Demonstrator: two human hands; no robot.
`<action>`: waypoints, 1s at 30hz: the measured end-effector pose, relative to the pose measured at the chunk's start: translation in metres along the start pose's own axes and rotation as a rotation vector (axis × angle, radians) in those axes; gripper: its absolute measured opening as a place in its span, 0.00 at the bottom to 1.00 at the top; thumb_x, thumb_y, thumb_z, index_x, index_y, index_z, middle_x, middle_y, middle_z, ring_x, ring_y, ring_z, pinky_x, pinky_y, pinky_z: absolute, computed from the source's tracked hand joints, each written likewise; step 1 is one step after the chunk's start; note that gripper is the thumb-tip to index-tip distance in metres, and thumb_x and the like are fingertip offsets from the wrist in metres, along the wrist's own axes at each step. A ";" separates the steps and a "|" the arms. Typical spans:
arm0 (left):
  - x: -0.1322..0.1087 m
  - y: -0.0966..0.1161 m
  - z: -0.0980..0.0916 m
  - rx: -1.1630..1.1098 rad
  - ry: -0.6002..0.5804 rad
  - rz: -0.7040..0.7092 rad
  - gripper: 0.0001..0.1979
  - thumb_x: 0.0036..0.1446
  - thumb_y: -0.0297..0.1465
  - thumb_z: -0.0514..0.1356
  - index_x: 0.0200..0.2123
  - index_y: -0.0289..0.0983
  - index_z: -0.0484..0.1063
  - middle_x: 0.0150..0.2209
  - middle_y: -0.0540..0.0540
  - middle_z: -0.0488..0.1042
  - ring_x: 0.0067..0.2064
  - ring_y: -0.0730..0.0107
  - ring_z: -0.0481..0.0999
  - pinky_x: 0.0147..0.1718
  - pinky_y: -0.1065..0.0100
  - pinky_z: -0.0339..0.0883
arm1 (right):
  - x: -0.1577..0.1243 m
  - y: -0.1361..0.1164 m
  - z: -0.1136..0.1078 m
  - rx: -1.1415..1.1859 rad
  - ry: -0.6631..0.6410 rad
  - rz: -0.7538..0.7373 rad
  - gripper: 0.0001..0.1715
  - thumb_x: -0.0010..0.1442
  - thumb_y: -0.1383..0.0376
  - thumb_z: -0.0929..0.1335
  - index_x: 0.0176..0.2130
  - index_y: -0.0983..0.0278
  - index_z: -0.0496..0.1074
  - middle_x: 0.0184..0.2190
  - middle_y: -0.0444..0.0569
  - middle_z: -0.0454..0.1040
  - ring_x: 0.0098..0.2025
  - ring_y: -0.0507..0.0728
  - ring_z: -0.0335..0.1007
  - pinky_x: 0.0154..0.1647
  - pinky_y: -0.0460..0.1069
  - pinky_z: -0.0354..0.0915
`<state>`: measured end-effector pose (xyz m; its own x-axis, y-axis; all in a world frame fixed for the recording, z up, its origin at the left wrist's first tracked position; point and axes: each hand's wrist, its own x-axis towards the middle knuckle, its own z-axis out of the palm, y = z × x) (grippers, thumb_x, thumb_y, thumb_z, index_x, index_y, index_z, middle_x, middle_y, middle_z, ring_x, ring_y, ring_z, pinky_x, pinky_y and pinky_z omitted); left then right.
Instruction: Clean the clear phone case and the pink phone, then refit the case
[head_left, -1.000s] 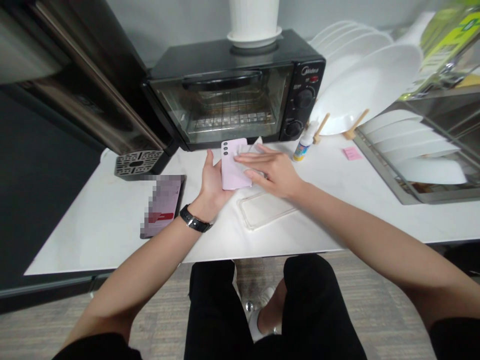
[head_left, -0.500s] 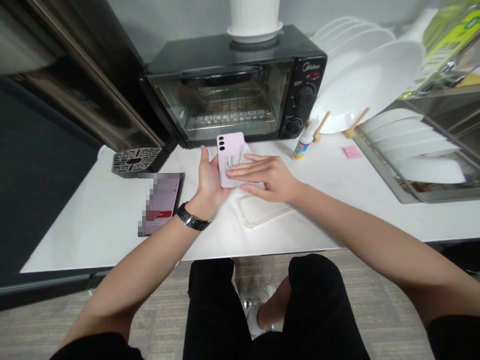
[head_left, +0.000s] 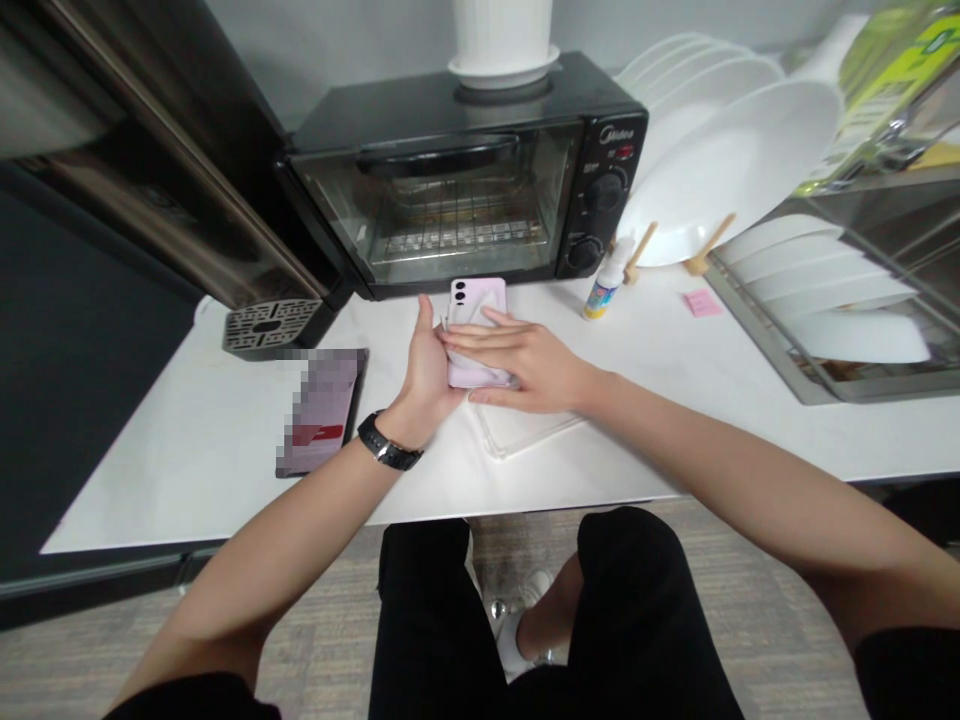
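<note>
My left hand (head_left: 424,375) grips a pale pink phone (head_left: 480,300) by its left edge, back side up with the camera lenses at the top. My right hand (head_left: 525,360) lies across the phone's back with its fingers stretched flat, pressing a thin white wipe that barely shows under them. A clear phone case (head_left: 525,425) rests on the white counter (head_left: 187,440) just below both hands. A black watch sits on my left wrist.
A black toaster oven (head_left: 465,180) stands right behind the hands. A second phone (head_left: 322,410) lies to the left, near a black drip grid (head_left: 266,325). A small bottle (head_left: 604,285), pink sticky note (head_left: 701,302), white plates (head_left: 720,170) and dish rack (head_left: 832,300) are to the right.
My right hand has slid leftward across the phone's back and now covers more of it. The phone has shifted a little to the right in my left hand.
</note>
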<state>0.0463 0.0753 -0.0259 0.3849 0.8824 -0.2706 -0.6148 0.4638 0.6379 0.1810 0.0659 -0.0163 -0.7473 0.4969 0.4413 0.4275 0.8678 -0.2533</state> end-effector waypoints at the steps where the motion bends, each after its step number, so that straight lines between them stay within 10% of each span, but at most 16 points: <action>1: 0.000 0.002 -0.001 0.002 -0.026 0.058 0.23 0.47 0.46 0.41 0.38 0.37 0.63 0.36 0.47 0.68 0.42 0.64 0.63 0.40 0.65 0.56 | -0.001 -0.002 0.000 0.021 -0.010 -0.026 0.28 0.49 0.54 0.57 0.50 0.56 0.47 0.47 0.37 0.55 0.50 0.49 0.45 0.54 0.48 0.37; 5: 0.001 0.006 -0.006 0.021 -0.111 0.196 0.24 0.49 0.45 0.37 0.41 0.36 0.60 0.37 0.47 0.67 0.42 0.65 0.63 0.42 0.64 0.55 | -0.002 0.004 -0.002 0.001 0.028 0.000 0.21 0.52 0.58 0.55 0.46 0.58 0.54 0.44 0.39 0.61 0.49 0.47 0.49 0.53 0.47 0.38; 11: -0.001 -0.003 -0.001 0.073 -0.160 0.020 0.24 0.48 0.44 0.42 0.40 0.33 0.61 0.35 0.44 0.68 0.39 0.61 0.65 0.40 0.61 0.56 | -0.001 0.021 -0.002 -0.163 0.153 0.246 0.27 0.53 0.57 0.53 0.50 0.69 0.48 0.50 0.51 0.50 0.52 0.54 0.40 0.52 0.56 0.30; 22: 0.003 0.001 -0.009 0.032 -0.101 0.122 0.22 0.49 0.42 0.42 0.38 0.33 0.63 0.36 0.44 0.68 0.42 0.61 0.63 0.39 0.62 0.58 | 0.001 0.003 0.002 -0.010 -0.028 -0.053 0.31 0.48 0.54 0.58 0.50 0.56 0.45 0.48 0.38 0.53 0.51 0.51 0.45 0.54 0.51 0.34; 30: 0.002 -0.001 -0.002 0.112 -0.151 0.050 0.20 0.49 0.41 0.43 0.39 0.36 0.62 0.37 0.45 0.68 0.41 0.62 0.64 0.40 0.64 0.57 | 0.000 0.018 0.004 -0.151 0.170 0.285 0.27 0.51 0.55 0.55 0.50 0.55 0.44 0.50 0.36 0.47 0.52 0.53 0.41 0.54 0.55 0.33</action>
<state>0.0465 0.0769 -0.0282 0.4595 0.8785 -0.1308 -0.5583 0.4003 0.7267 0.1864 0.0813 -0.0238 -0.4973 0.7009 0.5113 0.6862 0.6784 -0.2625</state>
